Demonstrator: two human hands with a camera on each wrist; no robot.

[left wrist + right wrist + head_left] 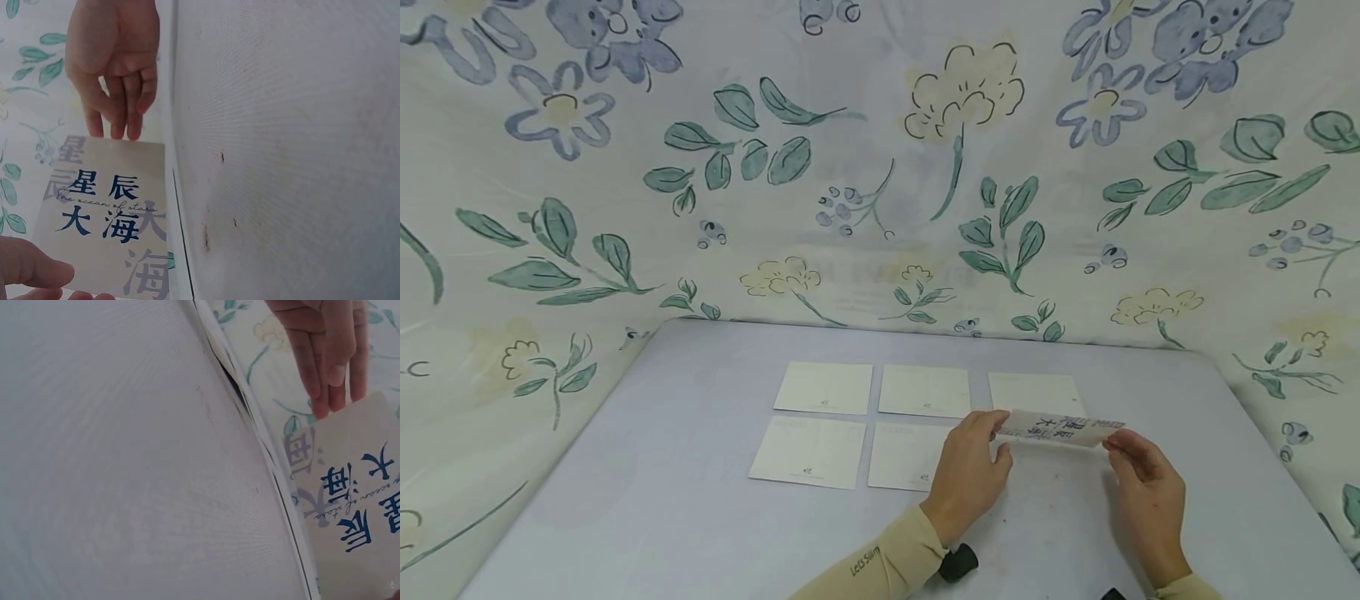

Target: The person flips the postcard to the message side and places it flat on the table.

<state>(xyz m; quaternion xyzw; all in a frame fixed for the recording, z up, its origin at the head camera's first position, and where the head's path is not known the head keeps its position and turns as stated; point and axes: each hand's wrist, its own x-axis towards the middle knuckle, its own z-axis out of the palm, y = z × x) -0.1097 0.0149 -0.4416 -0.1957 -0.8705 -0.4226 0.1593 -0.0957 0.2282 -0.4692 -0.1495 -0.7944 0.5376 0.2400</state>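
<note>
A printed postcard (1052, 428) is held up off the table, tilted between the two hands. Its face carries large blue Chinese characters and thin script in English, with paler characters behind, as the postcard (103, 215) shows in the left wrist view. My left hand (973, 467) holds its left end at the fingertips, the thumb lower and toward me. At the opposite end, my right hand (1150, 492) pinches the corner between thumb and fingers. In the right wrist view, the left hand (331, 350) has its fingertips at the far edge of the postcard.
Pale cards lie in two rows: a top-left card (823, 388), a top-middle card (925, 391), a top-right card (1033, 392), a lower-left card (805, 452) and a lower-middle card (906, 456) partly behind the left hand. The white table (647, 467) meets a flowered cloth (880, 167).
</note>
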